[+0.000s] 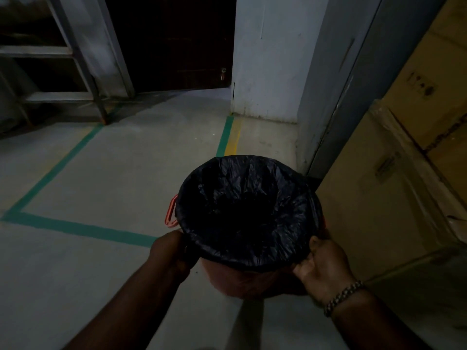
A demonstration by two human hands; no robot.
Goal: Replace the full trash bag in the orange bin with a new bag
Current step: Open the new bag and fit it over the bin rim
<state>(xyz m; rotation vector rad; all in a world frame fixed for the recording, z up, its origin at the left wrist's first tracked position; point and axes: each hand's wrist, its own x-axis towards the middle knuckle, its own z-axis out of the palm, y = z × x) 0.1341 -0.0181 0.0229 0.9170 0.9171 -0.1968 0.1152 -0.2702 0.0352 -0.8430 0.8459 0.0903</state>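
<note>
The orange bin (242,281) stands on the floor right in front of me, its orange handle (171,211) sticking out on the left. A black trash bag (249,205) lines it, and the bag's edge is folded down over the rim all round. My left hand (171,251) grips the bag's edge at the near left of the rim. At the near right of the rim my right hand (322,265), with a beaded bracelet on the wrist, pinches the bag's edge. The inside of the bag is dark and I cannot see its contents.
Stacked cardboard boxes (394,173) stand close on the right. A grey door frame (336,97) and a white wall corner (267,59) lie behind the bin. A metal rack (63,72) is at the far left. Green tape lines (80,227) mark the grey floor.
</note>
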